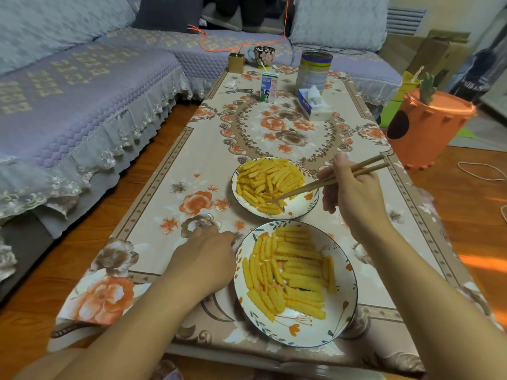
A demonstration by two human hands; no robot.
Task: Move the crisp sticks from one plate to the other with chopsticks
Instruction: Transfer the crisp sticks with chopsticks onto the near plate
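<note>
— What's on the table [170, 165] from the head view?

— Two plates on a flowered cloth. The far plate [301, 208] holds a loose heap of crisp sticks [267, 178]. The near plate [340, 319] has sticks [290, 272] laid out in neater rows.

— And the hands?

— The right hand [354, 193] hangs over the right edge of the far plate, its fingers [327, 200] curled round a pair of chopsticks [323, 182]. The tips reach down into the front of the far heap, close together. Whether they actually pinch a stick I can't tell.

— The left one?

— The left hand [204, 260] rests on the cloth just beside the near plate's left rim. Seen from the back, it holds nothing that I can see; the fingers point away from me, and how far they're spread I can't make out.

— Anything else up there?

— At the far end, a milk carton [269, 87] with a straw, a tissue box [312, 104], a tall tin [314, 71], a mug [263, 56] and a small brown box [236, 62]. A sofa [82, 91] runs along the left and behind. An orange bin [428, 127] stands on the floor to the right.
</note>
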